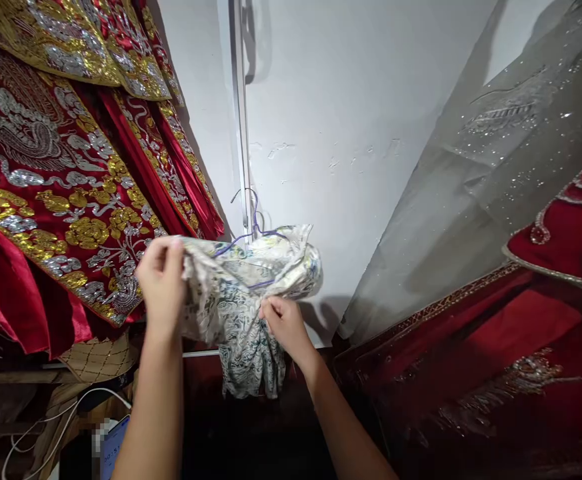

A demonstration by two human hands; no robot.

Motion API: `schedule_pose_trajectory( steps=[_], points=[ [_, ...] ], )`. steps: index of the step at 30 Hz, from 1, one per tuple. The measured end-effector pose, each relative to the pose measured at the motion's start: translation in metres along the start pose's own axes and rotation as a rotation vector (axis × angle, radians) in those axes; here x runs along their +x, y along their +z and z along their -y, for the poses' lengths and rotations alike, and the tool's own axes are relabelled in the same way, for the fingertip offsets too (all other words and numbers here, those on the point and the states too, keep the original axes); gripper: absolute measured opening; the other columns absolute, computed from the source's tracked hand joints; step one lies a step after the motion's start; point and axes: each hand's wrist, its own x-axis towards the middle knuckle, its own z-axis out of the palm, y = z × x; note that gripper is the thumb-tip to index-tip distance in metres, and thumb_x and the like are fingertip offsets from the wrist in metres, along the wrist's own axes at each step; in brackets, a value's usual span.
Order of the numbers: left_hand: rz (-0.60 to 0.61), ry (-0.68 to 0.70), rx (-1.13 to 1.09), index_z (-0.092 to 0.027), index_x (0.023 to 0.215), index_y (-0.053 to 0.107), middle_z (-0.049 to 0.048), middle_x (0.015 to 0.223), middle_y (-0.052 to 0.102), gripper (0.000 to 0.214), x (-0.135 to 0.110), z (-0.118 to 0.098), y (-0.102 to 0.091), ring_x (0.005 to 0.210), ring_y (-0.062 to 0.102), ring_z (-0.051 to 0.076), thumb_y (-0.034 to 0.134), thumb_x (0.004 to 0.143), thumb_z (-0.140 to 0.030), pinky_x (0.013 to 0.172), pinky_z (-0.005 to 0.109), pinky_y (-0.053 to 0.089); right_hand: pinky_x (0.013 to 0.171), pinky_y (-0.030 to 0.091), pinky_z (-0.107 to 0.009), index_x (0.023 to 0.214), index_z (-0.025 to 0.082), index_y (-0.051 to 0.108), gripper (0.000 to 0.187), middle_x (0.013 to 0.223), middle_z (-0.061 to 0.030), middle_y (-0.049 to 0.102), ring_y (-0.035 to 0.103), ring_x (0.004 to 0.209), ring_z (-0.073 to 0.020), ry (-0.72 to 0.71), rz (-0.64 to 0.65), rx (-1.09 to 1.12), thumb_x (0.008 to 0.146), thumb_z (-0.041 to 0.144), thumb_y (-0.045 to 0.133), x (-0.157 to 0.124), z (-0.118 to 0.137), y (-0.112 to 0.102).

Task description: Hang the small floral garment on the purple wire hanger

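A crumpled white cloth with a blue-green print (251, 293) hangs on a thin purple wire hanger (253, 230) in front of a white wall. My left hand (161, 280) is closed, gripping the cloth's left upper edge. My right hand (283, 323) pinches the cloth lower down, near its middle, fingers closed on the fabric. The cloth's lower part droops between my forearms.
Red garments with heavy gold and silver embroidery (55, 173) hang at the left. A sheer grey sequined fabric (495, 173) and more red embroidered cloth (545, 300) hang at the right. A white vertical rail (241, 120) runs down the wall. White cables (45, 427) lie at lower left.
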Motion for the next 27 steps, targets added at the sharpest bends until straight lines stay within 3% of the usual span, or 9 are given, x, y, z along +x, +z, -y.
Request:
schedule_pose_trajectory(
  steps=[3,6,9,12,15,18,21,25,27],
  points=[
    [-0.209,-0.551,-0.459,-0.014,0.089,0.061,0.0038,0.078,0.068,0.019,0.009,0.032,-0.055,0.078,0.066,0.016,0.047,0.098,-0.021,0.084,0.032,0.055,0.050,0.033,-0.024,0.065,0.019,0.061,0.032,0.048,0.0028,0.049,0.047,0.048,-0.0119,0.043,0.108,0.036,0.092,0.030,0.047,-0.036,-0.008,0.014],
    [-0.451,-0.774,-0.541,-0.013,0.106,0.063,0.0087,0.084,0.072,0.031,-0.017,0.073,-0.088,0.082,0.069,0.016,0.032,0.100,-0.014,0.078,0.026,0.056,0.050,0.034,-0.024,0.065,0.019,0.061,0.032,0.047,0.0027,0.050,0.048,0.046,-0.0120,0.132,0.209,0.081,0.092,0.031,0.047,-0.064,-0.009,0.029],
    [-0.364,-0.938,-0.388,-0.016,0.114,0.064,0.0093,0.089,0.075,0.029,-0.070,0.108,-0.090,0.086,0.071,0.020,0.044,0.094,-0.017,0.075,0.029,0.057,0.051,0.036,-0.023,0.064,0.019,0.059,0.030,0.046,0.0031,0.049,0.048,0.045,-0.0117,0.223,0.190,0.160,0.090,0.027,0.047,-0.077,-0.015,0.031],
    [-0.120,-0.895,-0.196,-0.015,0.106,0.069,0.0105,0.088,0.075,0.029,-0.116,0.124,-0.077,0.088,0.071,0.026,0.066,0.082,-0.030,0.079,0.036,0.057,0.050,0.035,-0.022,0.057,0.019,0.054,0.031,0.047,0.0028,0.049,0.048,0.046,-0.0110,0.279,0.187,0.156,0.087,0.024,0.049,-0.080,-0.031,0.016],
    [-0.103,-0.765,-0.137,-0.017,0.099,0.068,0.0049,0.088,0.073,0.036,-0.132,0.117,-0.060,0.083,0.069,0.022,0.076,0.073,-0.041,0.078,0.033,0.055,0.045,0.029,-0.022,0.053,0.018,0.054,0.033,0.045,0.0029,0.045,0.044,0.043,-0.0107,0.366,0.335,0.021,0.085,0.027,0.053,-0.080,-0.051,-0.007],
    [-0.049,-0.554,-0.126,-0.021,0.097,0.064,0.0015,0.096,0.069,0.032,-0.129,0.089,-0.038,0.088,0.065,0.017,0.069,0.082,-0.049,0.080,0.027,0.053,0.049,0.033,-0.024,0.063,0.018,0.062,0.036,0.048,0.0024,0.046,0.045,0.048,-0.0127,0.356,0.212,-0.039,0.091,0.038,0.052,-0.072,-0.060,-0.024],
    [0.259,-0.407,-0.049,-0.020,0.092,0.063,0.0063,0.107,0.068,0.027,-0.132,0.051,-0.010,0.096,0.064,0.021,0.057,0.092,-0.047,0.086,0.031,0.052,0.074,0.046,-0.031,0.085,0.020,0.069,0.044,0.076,-0.0047,0.064,0.060,0.077,-0.0207,0.279,0.023,0.107,0.094,0.057,0.047,-0.059,-0.054,-0.029],
    [0.721,-0.273,0.105,-0.021,0.092,0.067,0.0106,0.123,0.064,0.021,-0.147,0.011,0.021,0.114,0.059,0.027,0.054,0.096,-0.037,0.102,0.039,0.045,0.102,0.042,-0.038,0.116,0.025,0.067,0.063,0.114,-0.0095,0.066,0.055,0.119,-0.0266,0.310,0.044,0.511,0.090,0.075,0.040,-0.055,-0.030,-0.019],
    [0.813,-0.246,0.138,-0.024,0.115,0.066,0.0117,0.137,0.056,0.025,-0.148,0.004,0.024,0.130,0.050,0.029,0.054,0.097,-0.035,0.112,0.043,0.038,0.101,0.043,-0.041,0.122,0.025,0.064,0.071,0.115,-0.0102,0.066,0.056,0.120,-0.0272,0.316,0.102,0.706,0.089,0.079,0.033,-0.059,-0.018,-0.012]
  ],
)
